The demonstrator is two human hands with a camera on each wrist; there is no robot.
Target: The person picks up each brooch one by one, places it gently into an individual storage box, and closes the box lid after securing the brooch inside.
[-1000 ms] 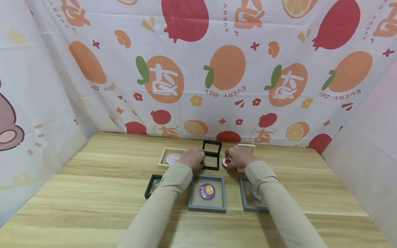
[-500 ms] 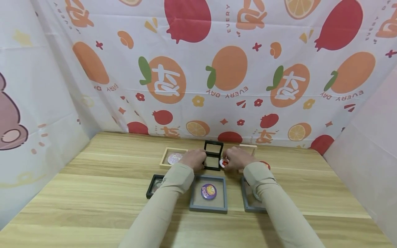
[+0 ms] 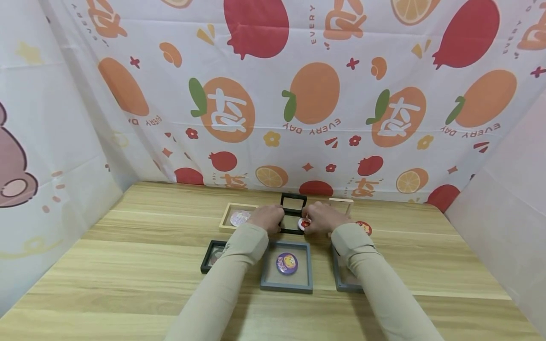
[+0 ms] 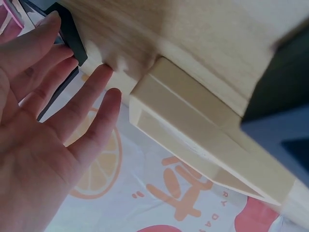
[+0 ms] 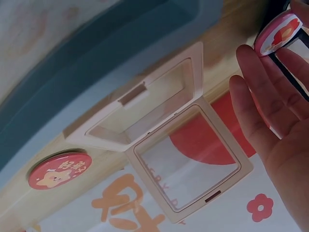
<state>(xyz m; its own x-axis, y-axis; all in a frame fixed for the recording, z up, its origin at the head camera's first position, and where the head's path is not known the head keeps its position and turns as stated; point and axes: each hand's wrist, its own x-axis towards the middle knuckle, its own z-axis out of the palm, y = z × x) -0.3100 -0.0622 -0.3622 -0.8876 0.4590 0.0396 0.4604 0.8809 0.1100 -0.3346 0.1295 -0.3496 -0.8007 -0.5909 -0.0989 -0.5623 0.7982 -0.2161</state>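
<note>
My left hand (image 3: 266, 219) grips the left side of an open black display frame (image 3: 290, 222), whose lid stands up at the back. In the left wrist view the thumb and forefinger lie at that frame's dark edge (image 4: 71, 34), the last two fingers stretched out. My right hand (image 3: 323, 218) pinches a round white badge (image 3: 304, 224) with a red picture, over the right part of the black frame. The right wrist view shows the badge (image 5: 281, 35) tilted between the fingertips. Whether it touches the frame's film I cannot tell.
Right of the right hand stands an open pale pink frame (image 5: 231, 157), with a red badge (image 3: 364, 228) beside it. A cream frame (image 3: 224, 219) and a small black frame (image 3: 208, 259) lie left. Nearer are a grey frame (image 3: 286, 287) with a purple badge (image 3: 287, 263) and another grey frame (image 3: 349, 287).
My right hand has moved left with the white badge, from beside the black frame to over its right part. The left hand has stayed on the frame.
</note>
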